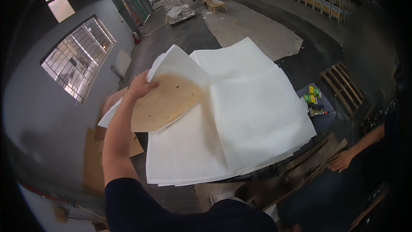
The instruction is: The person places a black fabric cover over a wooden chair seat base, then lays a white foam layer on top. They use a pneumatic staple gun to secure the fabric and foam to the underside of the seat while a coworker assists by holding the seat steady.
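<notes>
The left hand (pixel 142 86) grips a raised edge of a white sheet (pixel 174 62), with a spotted tan sheet (pixel 165 105) beside it, above stacked white sheets (pixel 264 111). To the right are green-and-yellow boxes (pixel 314 91), 1 wooden pallet (pixel 342 87) and another person's hand (pixel 341 161).

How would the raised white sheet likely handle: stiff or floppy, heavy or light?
The raised white sheet is probably more floppy than stiff, given its curved bend near the left hand. It seems light for its size, since one hand holds its edge up.
</notes>
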Demonstrator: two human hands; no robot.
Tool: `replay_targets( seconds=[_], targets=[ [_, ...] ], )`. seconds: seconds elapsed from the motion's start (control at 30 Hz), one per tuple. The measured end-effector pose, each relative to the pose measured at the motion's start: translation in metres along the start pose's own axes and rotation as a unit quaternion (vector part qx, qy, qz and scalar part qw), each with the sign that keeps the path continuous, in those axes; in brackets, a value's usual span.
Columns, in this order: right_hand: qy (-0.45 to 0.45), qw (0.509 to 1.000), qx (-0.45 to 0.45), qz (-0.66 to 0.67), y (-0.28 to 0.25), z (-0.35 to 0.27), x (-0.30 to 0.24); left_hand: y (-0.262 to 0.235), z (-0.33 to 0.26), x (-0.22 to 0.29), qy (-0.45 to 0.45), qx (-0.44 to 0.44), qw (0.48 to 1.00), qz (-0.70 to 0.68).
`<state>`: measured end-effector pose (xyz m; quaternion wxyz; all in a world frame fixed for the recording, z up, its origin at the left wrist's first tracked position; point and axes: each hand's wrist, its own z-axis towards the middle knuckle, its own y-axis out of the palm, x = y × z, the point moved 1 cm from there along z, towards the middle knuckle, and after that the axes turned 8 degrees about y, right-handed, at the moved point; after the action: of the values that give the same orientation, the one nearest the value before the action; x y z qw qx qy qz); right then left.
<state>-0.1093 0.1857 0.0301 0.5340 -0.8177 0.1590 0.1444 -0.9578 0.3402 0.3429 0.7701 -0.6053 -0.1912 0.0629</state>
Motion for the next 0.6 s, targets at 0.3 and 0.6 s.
replay_targets(
  seconds=[0.3,0.6],
  targets=[
    [-0.018,0.994,0.106,-0.036,0.018,-0.020,0.004,0.081,0.052,0.101,0.028,-0.117,0.982,0.148],
    [-0.034,0.990,0.112,0.084,0.022,-0.026,0.013,-0.072,0.003,0.149,0.103,0.067,0.992,0.040]
  ],
)
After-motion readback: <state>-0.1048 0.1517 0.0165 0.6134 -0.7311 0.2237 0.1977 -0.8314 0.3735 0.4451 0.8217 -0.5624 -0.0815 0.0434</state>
